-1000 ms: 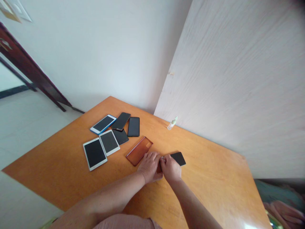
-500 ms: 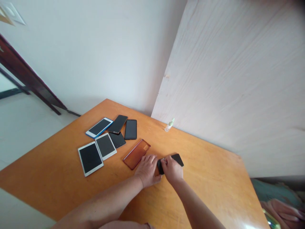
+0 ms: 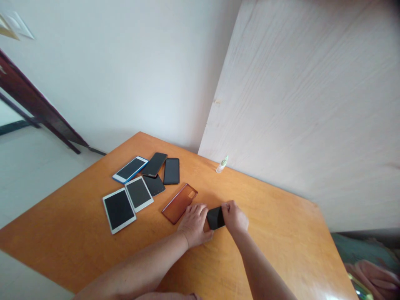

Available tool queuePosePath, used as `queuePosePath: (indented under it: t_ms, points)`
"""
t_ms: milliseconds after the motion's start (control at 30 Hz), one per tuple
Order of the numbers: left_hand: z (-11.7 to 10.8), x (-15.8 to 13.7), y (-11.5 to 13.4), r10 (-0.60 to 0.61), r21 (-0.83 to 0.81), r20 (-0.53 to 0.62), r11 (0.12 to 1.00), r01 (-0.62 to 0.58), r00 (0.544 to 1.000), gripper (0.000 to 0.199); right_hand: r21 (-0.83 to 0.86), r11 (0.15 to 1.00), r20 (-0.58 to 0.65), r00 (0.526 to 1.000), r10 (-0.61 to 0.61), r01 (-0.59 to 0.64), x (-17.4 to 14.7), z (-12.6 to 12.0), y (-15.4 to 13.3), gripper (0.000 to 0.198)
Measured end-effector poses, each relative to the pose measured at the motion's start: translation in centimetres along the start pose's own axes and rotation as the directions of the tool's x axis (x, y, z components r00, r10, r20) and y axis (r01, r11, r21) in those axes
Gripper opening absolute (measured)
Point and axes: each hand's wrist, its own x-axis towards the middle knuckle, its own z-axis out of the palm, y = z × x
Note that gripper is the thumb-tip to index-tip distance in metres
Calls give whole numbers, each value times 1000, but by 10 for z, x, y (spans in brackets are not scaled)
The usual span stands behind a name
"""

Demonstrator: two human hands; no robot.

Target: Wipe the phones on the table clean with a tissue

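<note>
A black smartphone [image 3: 215, 218] lies flat on the table, its dark glossy face up. My left hand [image 3: 194, 225] is braced at the phone's left end, index finger and thumb bracketing that end. Over the phone's right part sits my right hand [image 3: 236, 216], its fingers curled closed and pressed onto the surface; whatever is inside them is hidden. Just beyond my left fingers is a translucent reddish-brown phone case [image 3: 178, 204] with a camera cutout.
Left of the case lie several devices: two white tablets [image 3: 119, 210], a white phone in a blue case [image 3: 129, 169] and dark phones [image 3: 171, 171]. A small clear bottle with a green cap [image 3: 222, 165] stands near the back edge of the wooden table [image 3: 275, 233], by the wall.
My right hand has slid rightward along the phone, uncovering its left part. My left hand has stayed at the phone's left end.
</note>
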Motion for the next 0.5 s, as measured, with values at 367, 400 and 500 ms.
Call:
queuePosePath:
  t_ms: [367, 400, 500]
  points:
    - [-2, 0, 2, -8, -1, 11, 1000, 8, 1000, 58, 30, 980, 50, 979, -196, 195, -25, 14, -17, 26]
    - [-3, 0, 2, -10, -2, 16, 1000, 10, 1000, 60, 24, 994, 48, 993, -110, 109, -19, 9, -11, 30]
    - [-4, 1, 2, -11, -8, 21, 1000, 12, 1000, 64, 2, 998, 4, 998, 55, -55, 1, -6, 6, 38]
